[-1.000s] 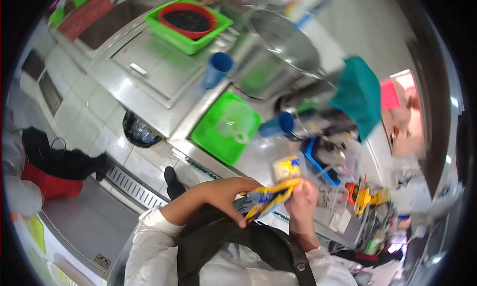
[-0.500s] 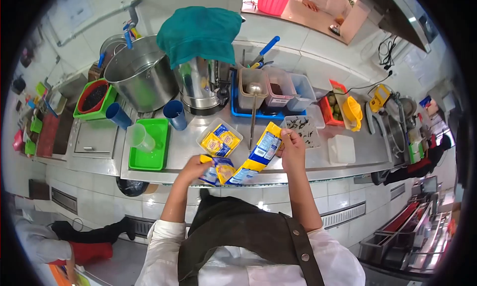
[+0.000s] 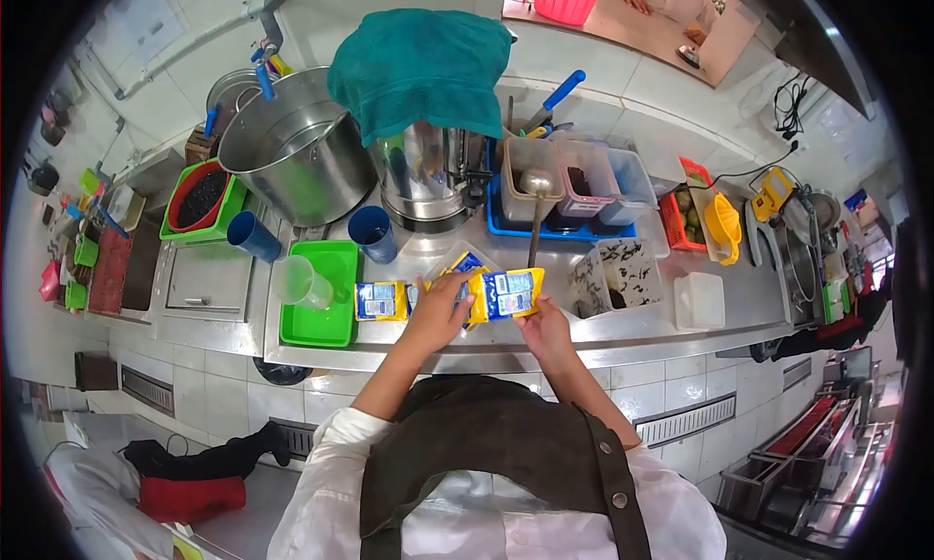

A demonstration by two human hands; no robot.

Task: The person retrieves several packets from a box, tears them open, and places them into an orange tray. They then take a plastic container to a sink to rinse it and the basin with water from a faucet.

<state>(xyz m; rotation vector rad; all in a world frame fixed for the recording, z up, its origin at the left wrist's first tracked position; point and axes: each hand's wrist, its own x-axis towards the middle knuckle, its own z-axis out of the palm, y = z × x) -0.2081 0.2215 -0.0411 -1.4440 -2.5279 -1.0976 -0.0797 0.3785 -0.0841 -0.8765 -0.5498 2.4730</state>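
A strip of joined yellow-and-blue sachets (image 3: 509, 294) stretches across in front of me, above the steel counter's front part. My right hand (image 3: 547, 328) is closed on the strip's right end, thumb and fingers pinching the lower corner. Over the middle of the strip lies my left hand (image 3: 438, 312), its fingers closed round it and covering part of the print. The strip's left end (image 3: 380, 301) sticks out past that hand. Just behind is a clear square tub (image 3: 449, 256) with more such sachets, mostly hidden by the hand and strip.
Left of my hands a green tray (image 3: 319, 340) holds a clear cup (image 3: 304, 283); blue cups (image 3: 373, 235) stand behind. A steel urn (image 3: 420, 176) wears a green cloth (image 3: 423, 73). A ladle (image 3: 538, 219) leans in the tubs. At right stand a speckled tub (image 3: 632, 273) and white container (image 3: 700, 302).
The strip, earlier hanging in a bend between my hands, is now flatter and more level. My right hand has come down and left; my left hand has moved right along the strip.
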